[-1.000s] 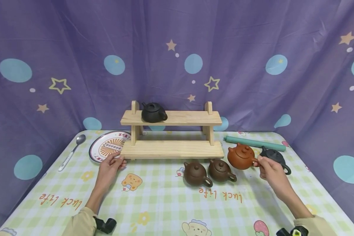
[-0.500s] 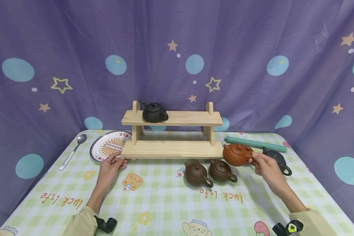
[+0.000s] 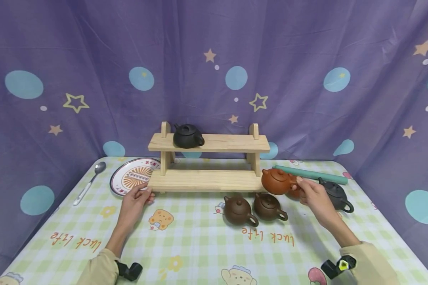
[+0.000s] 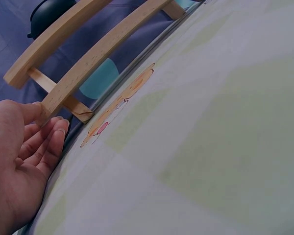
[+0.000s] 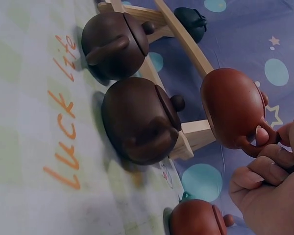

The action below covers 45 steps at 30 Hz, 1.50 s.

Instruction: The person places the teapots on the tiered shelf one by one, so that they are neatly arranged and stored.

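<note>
My right hand point(image 3: 317, 200) pinches the handle of a reddish-brown teapot point(image 3: 276, 182), which hangs in the air by the lower right end of a two-tier wooden shelf point(image 3: 207, 180). The right wrist view shows that teapot point(image 5: 232, 107) lifted off the table, its lid on. My left hand point(image 3: 132, 204) grips the shelf's lower left corner, thumb above and fingers beneath the board in the left wrist view. A black teapot point(image 3: 187, 136) stands on the upper tier, at the left. Two dark brown teapots, one left point(image 3: 237, 210) and one right point(image 3: 267, 206), sit before the shelf.
Partly hidden behind the held teapot is a second reddish teapot point(image 3: 294, 194). Another black teapot point(image 3: 335, 194) stands right of my right hand, with a green rod-like roll point(image 3: 312, 174) behind. A patterned plate point(image 3: 118, 174) and a spoon point(image 3: 89, 184) lie at the left.
My right hand has carried the reddish-brown teapot leftward and slightly up, to the shelf's right end, uncovering part of the second reddish teapot. My left hand keeps its grip on the shelf corner.
</note>
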Tool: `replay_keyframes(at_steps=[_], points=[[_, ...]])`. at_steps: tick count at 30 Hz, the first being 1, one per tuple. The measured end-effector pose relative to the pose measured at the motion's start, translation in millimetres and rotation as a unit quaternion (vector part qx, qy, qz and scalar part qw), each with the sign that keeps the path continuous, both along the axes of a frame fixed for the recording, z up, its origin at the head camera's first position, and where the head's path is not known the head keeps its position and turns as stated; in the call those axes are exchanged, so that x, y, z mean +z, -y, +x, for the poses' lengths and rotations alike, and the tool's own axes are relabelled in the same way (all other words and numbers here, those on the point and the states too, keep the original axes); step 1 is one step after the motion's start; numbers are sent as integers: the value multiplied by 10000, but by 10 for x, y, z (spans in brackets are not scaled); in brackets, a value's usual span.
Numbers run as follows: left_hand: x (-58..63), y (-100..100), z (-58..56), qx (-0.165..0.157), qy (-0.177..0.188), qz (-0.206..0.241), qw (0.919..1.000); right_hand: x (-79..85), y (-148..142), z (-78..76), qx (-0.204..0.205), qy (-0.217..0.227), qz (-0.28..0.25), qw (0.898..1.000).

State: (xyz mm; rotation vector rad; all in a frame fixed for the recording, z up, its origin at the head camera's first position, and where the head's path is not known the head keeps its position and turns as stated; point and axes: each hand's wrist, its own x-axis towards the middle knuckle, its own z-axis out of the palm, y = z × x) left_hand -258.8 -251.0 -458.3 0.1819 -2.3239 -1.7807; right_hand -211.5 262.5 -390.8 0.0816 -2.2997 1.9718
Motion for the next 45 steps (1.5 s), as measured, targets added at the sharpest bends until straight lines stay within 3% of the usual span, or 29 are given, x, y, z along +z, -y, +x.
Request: replay_keyframes(at_steps=[7,15,34,45], points=[[1,8,2,-31,42,66,10000,51,85,-85,34,-53,188,9998],[-9,12,3,-84,93,209,9997,83,180,-155,129,-32,-8,9999],[-5,0,-4,-12,12,85,10000,153,396,-339,303,-28,-519,9982],[2,-7,-5,-10,48,92,9999,214,500,-465,410,-165,-315,9985]])
